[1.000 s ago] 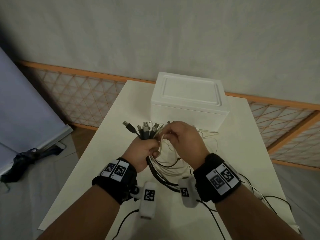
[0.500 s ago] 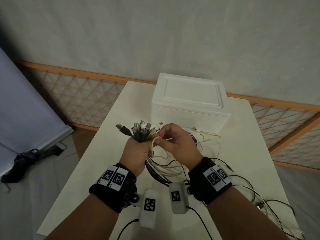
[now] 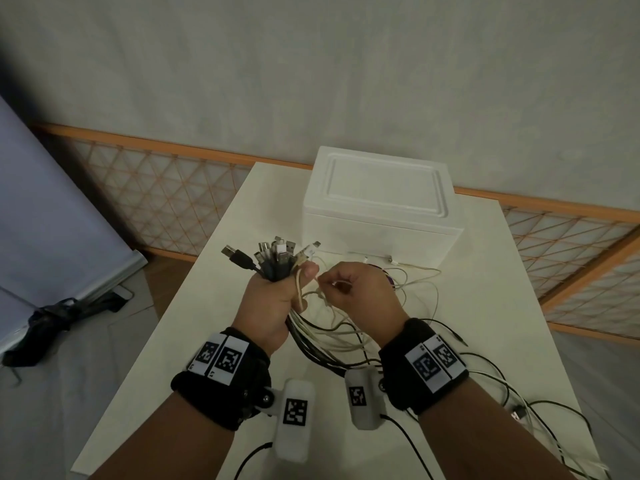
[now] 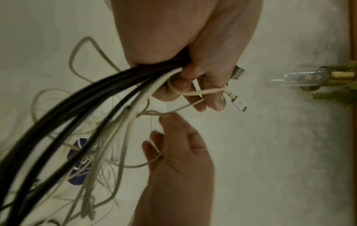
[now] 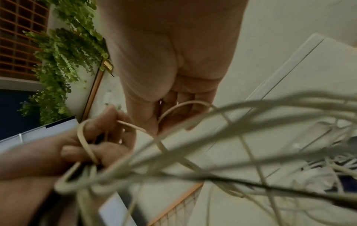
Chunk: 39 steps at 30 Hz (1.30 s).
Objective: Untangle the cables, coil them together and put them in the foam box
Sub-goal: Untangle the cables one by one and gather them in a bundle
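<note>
My left hand (image 3: 277, 299) grips a bundle of black and white cables (image 3: 273, 261) upright above the table, their plugs fanning out on top. In the left wrist view the cables (image 4: 119, 91) run out under the curled fingers (image 4: 193, 85), and one cream cable loops over a finger. Just right of it, my right hand (image 3: 353, 289) pinches a thin cream cable (image 3: 322, 292); the right wrist view shows that cream cable (image 5: 179, 107) arching from its fingers. Loose cable tails (image 3: 415, 292) trail over the table. The white foam box (image 3: 381, 209) stands behind, lid on.
The white table (image 3: 214, 292) has its left edge close to my left hand. More black and white cables (image 3: 519, 410) lie at the right near edge. A lattice fence (image 3: 156, 202) and wall run behind the table; a dark bag (image 3: 52, 323) lies on the floor at left.
Both hands have drawn a little apart; the right hand has pulled the thin cream cable rightward away from the bundle. The left hand keeps its grip on the bundle.
</note>
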Tool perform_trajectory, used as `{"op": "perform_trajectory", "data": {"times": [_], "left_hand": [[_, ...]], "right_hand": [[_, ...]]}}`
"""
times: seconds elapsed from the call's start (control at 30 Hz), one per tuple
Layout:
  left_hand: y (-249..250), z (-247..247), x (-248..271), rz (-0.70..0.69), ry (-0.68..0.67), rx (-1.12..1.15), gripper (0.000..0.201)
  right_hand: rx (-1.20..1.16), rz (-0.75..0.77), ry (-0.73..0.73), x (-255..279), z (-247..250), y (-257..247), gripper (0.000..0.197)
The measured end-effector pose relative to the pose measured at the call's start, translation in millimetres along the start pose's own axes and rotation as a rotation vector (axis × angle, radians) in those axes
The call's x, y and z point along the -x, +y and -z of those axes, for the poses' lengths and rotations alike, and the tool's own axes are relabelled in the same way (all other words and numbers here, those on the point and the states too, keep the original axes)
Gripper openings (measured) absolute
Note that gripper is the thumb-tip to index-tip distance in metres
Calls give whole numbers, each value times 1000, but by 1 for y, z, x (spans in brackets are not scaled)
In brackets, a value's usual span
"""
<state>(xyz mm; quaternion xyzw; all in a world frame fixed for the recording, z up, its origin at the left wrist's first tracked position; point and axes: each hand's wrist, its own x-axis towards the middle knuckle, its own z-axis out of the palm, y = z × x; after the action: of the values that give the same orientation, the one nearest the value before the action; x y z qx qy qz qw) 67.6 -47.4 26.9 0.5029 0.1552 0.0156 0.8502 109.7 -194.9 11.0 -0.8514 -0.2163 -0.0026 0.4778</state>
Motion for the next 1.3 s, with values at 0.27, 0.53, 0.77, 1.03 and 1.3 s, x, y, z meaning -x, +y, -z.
{"op": "perform_trajectory", "data": {"times": [0.27,0.53,0.77,1.03,1.3], "left_hand": [[31,8,2,-64,8,148,23],[64,28,-5,-118,-68,241,50],[42,0,13,-3,-188,171,53],[83,27,25,-103,-333,192,44],[29,-7,12,79,-135,-79,30]], "right_hand": [[572,-233,-280,6,18,64,16],[939,-539,-322,22,60,100,27],[178,149,-299,-9,19,-37,20],[404,-262,-215,-11,36,37,14],[-140,-33,106,-19,60,-51,11]]}}
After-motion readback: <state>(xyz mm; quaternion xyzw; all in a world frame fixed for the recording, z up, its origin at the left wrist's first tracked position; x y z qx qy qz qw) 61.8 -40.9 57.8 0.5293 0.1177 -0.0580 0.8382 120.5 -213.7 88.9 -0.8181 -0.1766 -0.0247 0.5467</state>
